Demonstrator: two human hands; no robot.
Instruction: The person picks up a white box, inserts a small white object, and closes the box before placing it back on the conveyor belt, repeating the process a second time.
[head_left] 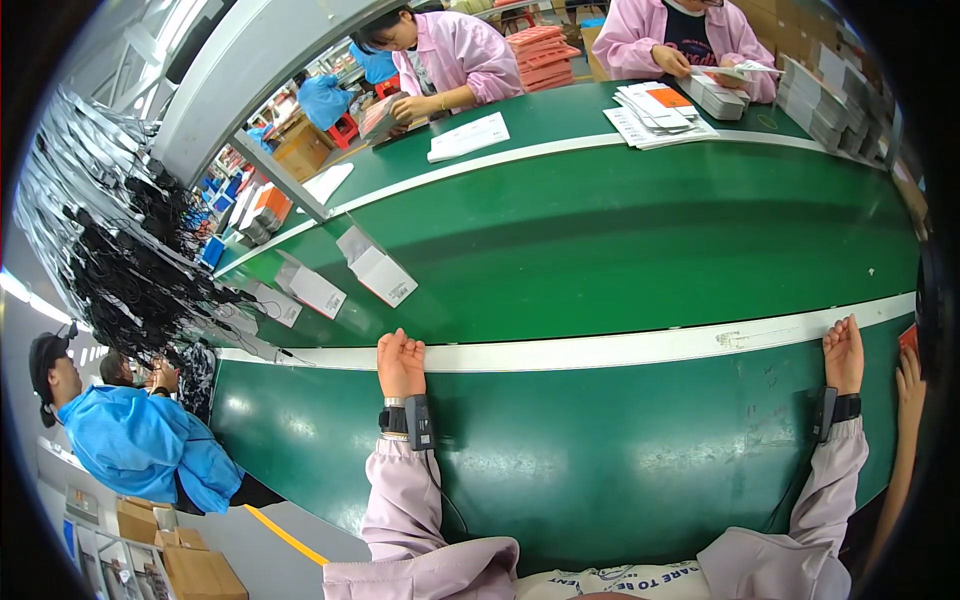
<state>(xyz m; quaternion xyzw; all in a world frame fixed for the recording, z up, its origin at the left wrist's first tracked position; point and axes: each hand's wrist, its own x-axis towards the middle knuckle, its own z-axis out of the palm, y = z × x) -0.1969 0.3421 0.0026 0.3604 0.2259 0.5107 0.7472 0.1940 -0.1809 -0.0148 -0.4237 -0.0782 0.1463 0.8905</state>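
Factory floor around the bench, several people about.
Left: thick mass of black and pale cables (125,270); lower, person in blue jacket (140,440), dark cap. Lower left: cardboard boxes (205,573), yellow floor line (285,535). Far side: co-worker in pink (470,55), near salmon-coloured stack (541,55); second co-worker in pink (628,40) at right, near piled white packaging (650,115). Red stool (342,130) beyond.

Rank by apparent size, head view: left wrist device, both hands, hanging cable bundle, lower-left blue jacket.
1. Hanging cable bundle
2. Blue jacket
3. Left hand and right hand: look about alike, so not ranked
4. Left wrist device

Picture size only, not real size.
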